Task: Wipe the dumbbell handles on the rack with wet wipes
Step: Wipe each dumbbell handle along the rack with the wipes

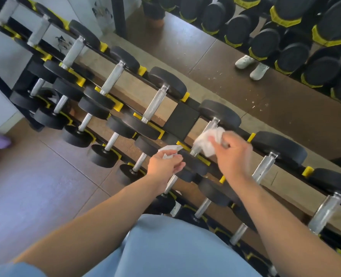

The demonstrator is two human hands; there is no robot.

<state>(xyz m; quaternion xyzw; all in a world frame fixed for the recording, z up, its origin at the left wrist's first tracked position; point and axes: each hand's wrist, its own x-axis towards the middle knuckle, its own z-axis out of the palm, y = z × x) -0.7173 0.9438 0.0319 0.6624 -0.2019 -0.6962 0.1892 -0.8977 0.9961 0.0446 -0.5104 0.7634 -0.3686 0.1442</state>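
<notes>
Right hand (232, 154) clamps white wipe (206, 141) on top-tier dumbbell handle (210, 125). Left hand (163, 163), at 9 o'clock, pinches crumpled wipe (168, 150). Neighbouring black heads (219, 111) crowd the rack (180, 120).

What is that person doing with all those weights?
A person is cleaning dumbbells on a rack. The right hand presses a white wet wipe around one shiny dumbbell handle on the top row. The left hand holds another crumpled wipe just beside it, not touching a handle.
</notes>
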